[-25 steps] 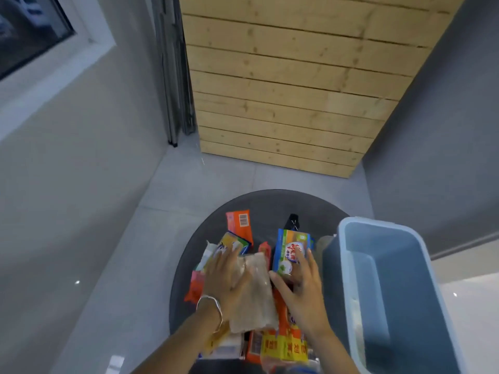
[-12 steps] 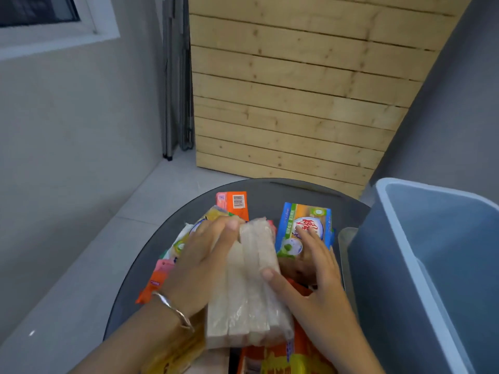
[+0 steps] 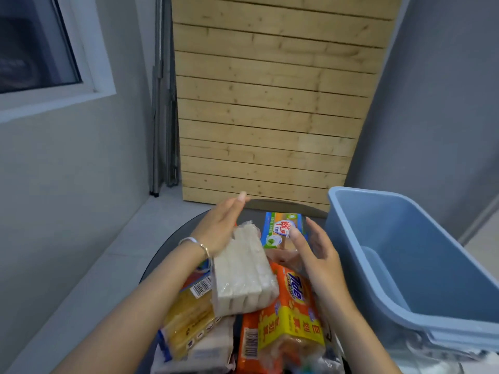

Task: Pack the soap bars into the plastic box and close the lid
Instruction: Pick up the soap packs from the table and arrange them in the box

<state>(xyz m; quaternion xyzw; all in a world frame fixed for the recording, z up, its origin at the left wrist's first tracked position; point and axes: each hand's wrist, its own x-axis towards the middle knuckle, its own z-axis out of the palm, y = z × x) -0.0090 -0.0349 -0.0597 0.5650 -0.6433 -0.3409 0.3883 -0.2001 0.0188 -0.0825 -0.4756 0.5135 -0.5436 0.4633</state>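
Soap bars (image 3: 243,273), white and sealed in clear plastic as one block, lie tilted over other packets (image 3: 286,319) on the table (image 3: 283,206), left of the blue plastic box (image 3: 378,265). The left hand (image 3: 218,228) presses flat against the block; the right hand (image 3: 318,255) hovers spread beside it.

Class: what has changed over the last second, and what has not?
The white soap pack, earlier flat under the left hand, now stands tilted, that hand open beside it. The right hand has come off it. The blue plastic box stays put.
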